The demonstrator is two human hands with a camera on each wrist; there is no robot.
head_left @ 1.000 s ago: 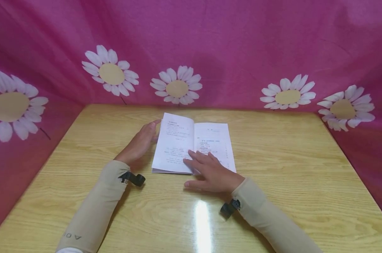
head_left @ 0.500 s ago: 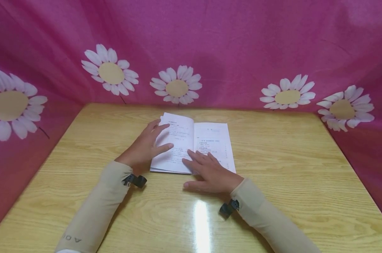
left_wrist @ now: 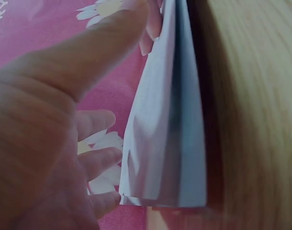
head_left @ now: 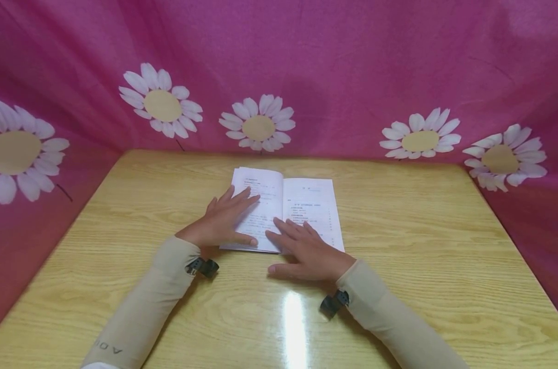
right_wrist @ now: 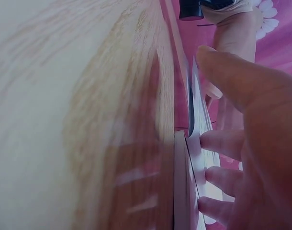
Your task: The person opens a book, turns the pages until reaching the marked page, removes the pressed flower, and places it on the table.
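An opened book (head_left: 309,197) with white printed pages lies on the wooden table, its spine running away from the person. Across its left page spreads the left hand (head_left: 223,218), fingers straight and apart, with the fingertips on the page. In the left wrist view, the book's left-side pages (left_wrist: 151,143) stand slightly raised, a gap showing beneath the upper leaves. The right hand (head_left: 309,251) lies over the lower right page near the fold with straight fingers. In the right wrist view its fingertips (right_wrist: 215,175) touch the page and the thumb sticks out apart.
The light wooden table (head_left: 422,256) carries a glare streak near the front. A pink cloth (head_left: 334,77) with white daisies hangs behind and at the sides. Each wrist wears a small black camera, such as the right one (head_left: 333,304).
The left hand has come from beside the book's left edge onto the left page, and that page now lies lower. The right hand has stayed in place.
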